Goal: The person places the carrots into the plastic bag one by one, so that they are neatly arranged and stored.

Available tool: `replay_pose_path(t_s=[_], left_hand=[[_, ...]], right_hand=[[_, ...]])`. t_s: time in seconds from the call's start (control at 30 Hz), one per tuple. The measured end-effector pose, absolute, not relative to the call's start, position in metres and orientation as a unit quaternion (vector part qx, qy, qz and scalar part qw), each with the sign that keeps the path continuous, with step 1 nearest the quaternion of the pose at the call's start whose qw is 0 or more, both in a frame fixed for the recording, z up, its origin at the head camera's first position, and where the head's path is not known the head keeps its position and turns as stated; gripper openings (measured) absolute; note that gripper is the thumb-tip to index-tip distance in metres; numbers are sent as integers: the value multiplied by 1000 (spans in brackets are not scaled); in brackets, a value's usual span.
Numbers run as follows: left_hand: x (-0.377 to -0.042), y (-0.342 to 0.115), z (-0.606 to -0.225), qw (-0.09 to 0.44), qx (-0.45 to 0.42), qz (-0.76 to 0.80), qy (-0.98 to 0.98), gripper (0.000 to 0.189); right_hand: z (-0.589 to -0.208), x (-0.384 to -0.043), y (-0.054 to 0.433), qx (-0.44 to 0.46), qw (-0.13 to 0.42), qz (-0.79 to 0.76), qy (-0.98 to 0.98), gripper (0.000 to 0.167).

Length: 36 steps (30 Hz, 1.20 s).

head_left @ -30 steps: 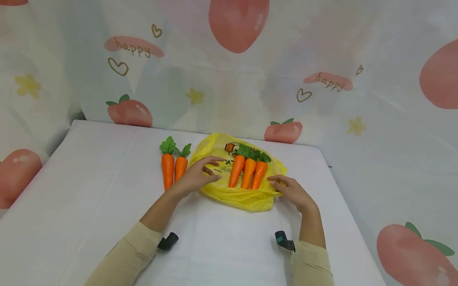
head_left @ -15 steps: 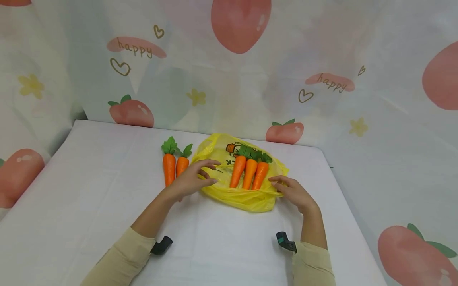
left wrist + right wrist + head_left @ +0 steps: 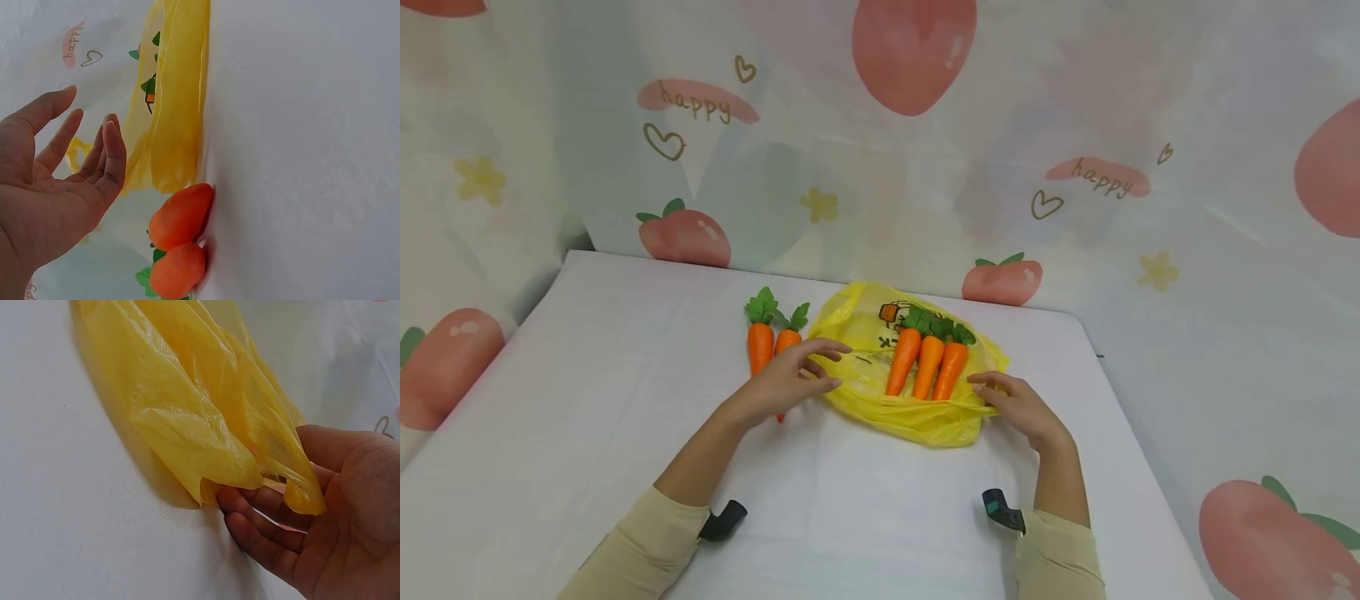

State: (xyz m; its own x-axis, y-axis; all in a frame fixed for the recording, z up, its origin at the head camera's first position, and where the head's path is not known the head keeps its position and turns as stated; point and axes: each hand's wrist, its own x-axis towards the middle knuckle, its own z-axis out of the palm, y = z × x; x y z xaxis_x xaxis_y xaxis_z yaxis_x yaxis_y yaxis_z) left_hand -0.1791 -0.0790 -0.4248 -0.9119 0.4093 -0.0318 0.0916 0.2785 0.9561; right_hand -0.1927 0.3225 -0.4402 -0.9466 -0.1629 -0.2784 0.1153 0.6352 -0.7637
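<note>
A yellow plastic bag (image 3: pixel 880 421) lies on the table, its opening spread. Three toy carrots (image 3: pixel 928 367) rest side by side in its mouth, green leaves pointing away and lower ends behind the near fold. My left hand (image 3: pixel 786 379) hovers between the bag and two more carrots (image 3: pixel 760 343), partly covering them; in the left wrist view its fingers are loosely bent and hold nothing. These two carrots (image 3: pixel 181 219) lie beside the bag's left end. My right hand (image 3: pixel 1017 406) holds the bag's right edge, its fingers under the yellow film (image 3: pixel 231 450) in the right wrist view.
White cloth covers the table (image 3: pixel 625 375). A printed curtain (image 3: pixel 820 125) with peaches and hearts stands behind it and at both sides. Each sleeve cuff has a small black device (image 3: pixel 724 521) on it.
My left hand has drawn back to the left, away from the bag's carrots and toward the two outside. The right hand stays at the bag's edge. The head view has shifted slightly.
</note>
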Motion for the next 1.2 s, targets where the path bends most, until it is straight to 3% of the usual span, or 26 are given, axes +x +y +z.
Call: replay_pose_path(t_s=[1.2], left_hand=[[-190,-141,-444,98,86,568,813,42]], right_hand=[[-440,-191,322,-10,164,-429,888,46]])
